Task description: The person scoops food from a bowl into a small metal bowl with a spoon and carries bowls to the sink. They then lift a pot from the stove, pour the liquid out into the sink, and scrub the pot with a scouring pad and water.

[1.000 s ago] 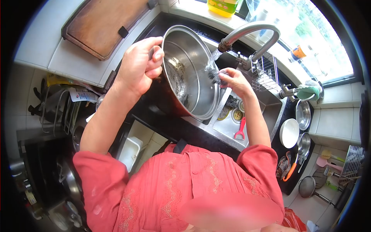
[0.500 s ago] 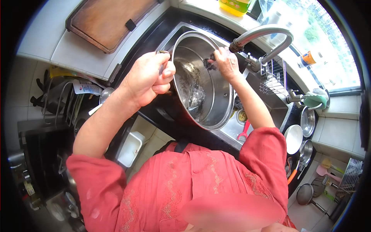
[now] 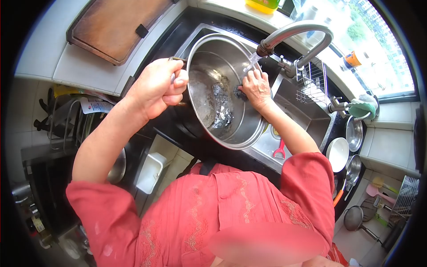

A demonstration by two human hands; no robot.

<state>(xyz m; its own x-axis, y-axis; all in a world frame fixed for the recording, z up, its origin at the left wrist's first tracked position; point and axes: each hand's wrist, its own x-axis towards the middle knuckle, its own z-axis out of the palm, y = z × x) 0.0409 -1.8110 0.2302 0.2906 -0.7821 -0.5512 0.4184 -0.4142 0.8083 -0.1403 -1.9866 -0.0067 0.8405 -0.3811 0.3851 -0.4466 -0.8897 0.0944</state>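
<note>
A large steel pot (image 3: 207,64) is tilted over the sink, its mouth toward me, with some water and dark residue inside. My left hand (image 3: 161,87) is closed round the handle on the pot's left side. Inside the right wall of the pot, my right hand (image 3: 256,89) presses a dark scouring pad (image 3: 240,94) with its fingers. Water runs from the curved faucet (image 3: 296,32) at the pot's upper right, just above my right hand.
Beside the pot is the sink basin (image 3: 307,111) with a red peeler (image 3: 279,150). A wire rack (image 3: 312,84) hangs near the faucet. On the right are a white bowl (image 3: 337,154) and pans. A cutting board (image 3: 113,26) lies at the upper left.
Water now flows from the faucet. The pot and my left hand appear farther left in view. My right hand has moved down along the pot's inner wall, and its pad shows more clearly.
</note>
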